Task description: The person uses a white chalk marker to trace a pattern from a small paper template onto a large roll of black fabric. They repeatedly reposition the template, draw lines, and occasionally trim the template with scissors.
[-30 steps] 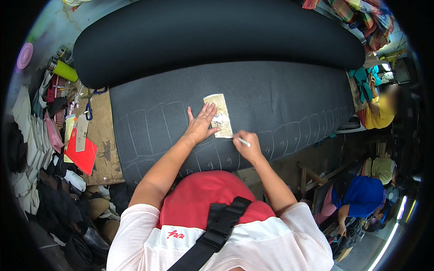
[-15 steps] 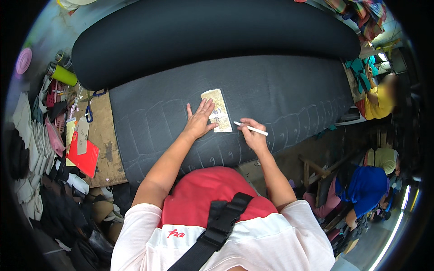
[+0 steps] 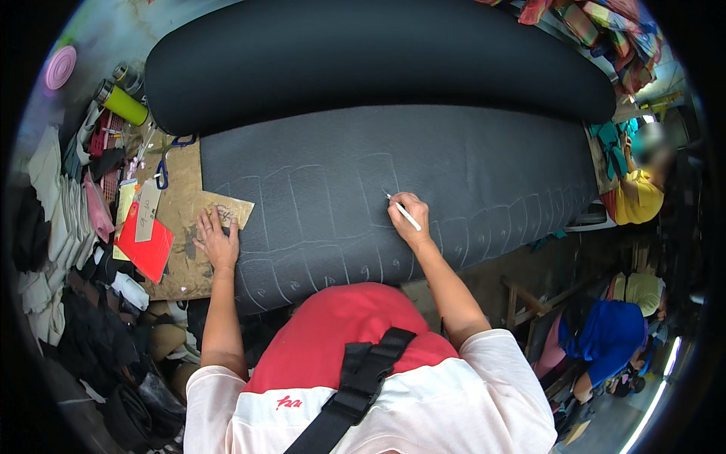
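A wide sheet of dark grey material (image 3: 454,159) lies across the bench, marked with several white chalk outlines. My right hand (image 3: 408,221) grips a thin white marking stick (image 3: 403,213), its tip touching the sheet near one outline. My left hand (image 3: 216,240) rests flat with fingers spread on a tan cardboard pattern piece (image 3: 231,208) lying at the left edge of the sheet, half on a brown board (image 3: 178,219).
A thick black roll (image 3: 363,53) lies behind the sheet. At the left are blue-handled scissors (image 3: 162,170), a red folder (image 3: 147,246), a green bottle (image 3: 121,102) and stacked cut pieces. Two seated people, one in yellow (image 3: 639,193) and one in blue (image 3: 609,337), are at the right.
My left hand slid the cardboard pattern from the middle of the sheet to its left edge. My right hand stayed near the middle, the marking stick now touching the sheet.
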Available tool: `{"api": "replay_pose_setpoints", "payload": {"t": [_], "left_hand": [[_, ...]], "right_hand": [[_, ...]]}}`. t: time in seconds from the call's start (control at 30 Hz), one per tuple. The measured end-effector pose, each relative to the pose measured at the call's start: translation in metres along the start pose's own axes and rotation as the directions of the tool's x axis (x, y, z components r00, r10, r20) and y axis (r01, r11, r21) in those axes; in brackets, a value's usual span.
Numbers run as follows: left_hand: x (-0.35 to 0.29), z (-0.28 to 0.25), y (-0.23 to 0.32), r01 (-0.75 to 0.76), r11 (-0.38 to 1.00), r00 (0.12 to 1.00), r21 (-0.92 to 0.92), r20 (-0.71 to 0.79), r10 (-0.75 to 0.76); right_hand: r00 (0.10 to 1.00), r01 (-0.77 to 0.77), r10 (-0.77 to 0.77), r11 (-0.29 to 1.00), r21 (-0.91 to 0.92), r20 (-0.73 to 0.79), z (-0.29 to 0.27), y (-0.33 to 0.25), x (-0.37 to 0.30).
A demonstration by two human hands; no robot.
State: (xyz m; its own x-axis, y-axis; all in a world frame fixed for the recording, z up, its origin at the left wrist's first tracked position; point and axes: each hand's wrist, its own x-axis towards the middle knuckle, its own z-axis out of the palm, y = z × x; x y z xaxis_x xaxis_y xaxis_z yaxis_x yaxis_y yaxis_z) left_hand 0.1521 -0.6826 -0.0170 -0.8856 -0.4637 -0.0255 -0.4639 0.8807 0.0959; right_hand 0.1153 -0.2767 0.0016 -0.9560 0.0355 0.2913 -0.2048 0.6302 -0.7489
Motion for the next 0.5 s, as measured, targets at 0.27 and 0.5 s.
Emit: {"api": "replay_pose_setpoints", "payload": {"t": [0.27,0.5], "left_hand": [[0.000,0.011,-0.004,-0.017,0.999,0.995,-0.043,-0.103,0.013],[-0.002,0.007,-0.003,-0.013,0.998,0.993,-0.066,-0.118,0.005]], "right_hand": [[0.999,-0.027,0.028,0.999,0.035,-0.041,0.039,-0.030,0.025],[0.958,0.273,-0.270,0.962,-0.019,0.093,0.056,-0.034,0.008]]}}
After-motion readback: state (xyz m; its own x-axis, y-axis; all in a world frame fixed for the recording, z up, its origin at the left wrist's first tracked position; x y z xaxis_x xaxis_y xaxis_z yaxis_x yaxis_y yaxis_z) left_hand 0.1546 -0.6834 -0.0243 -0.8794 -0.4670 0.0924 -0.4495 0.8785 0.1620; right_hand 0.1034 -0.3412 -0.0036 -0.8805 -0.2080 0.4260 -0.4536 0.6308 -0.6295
